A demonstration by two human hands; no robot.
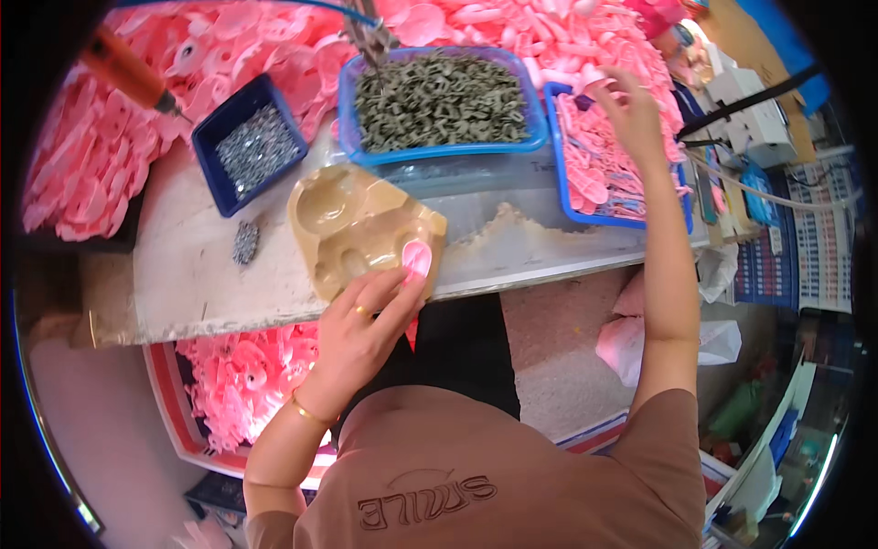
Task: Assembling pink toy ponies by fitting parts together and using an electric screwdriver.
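My left hand (pixel 366 316), wearing a ring and a bracelet, grips a small pink oval plastic piece (pixel 417 260) at the right side of a tan moulded fixture (pixel 370 215). The fixture has rounded hollows and lies at the table's near edge. Over the far-left corner of a blue tray (pixel 576 216) of thin pink parts, my right hand (pixel 633 114) is raised with its fingers bent. A pale pink plastic piece (pixel 594 80) shows at those fingertips and seems pinched between them.
A blue-rimmed tub (pixel 439 154) holds small dark metal pieces; a navy tray (pixel 208 165) holds screws. A small screw pile (pixel 245 242) lies nearby. An orange electric screwdriver (pixel 128 69) hangs at upper left. Pink parts (pixel 91 174) heap behind; a box (pixel 174 412) of them stands below.
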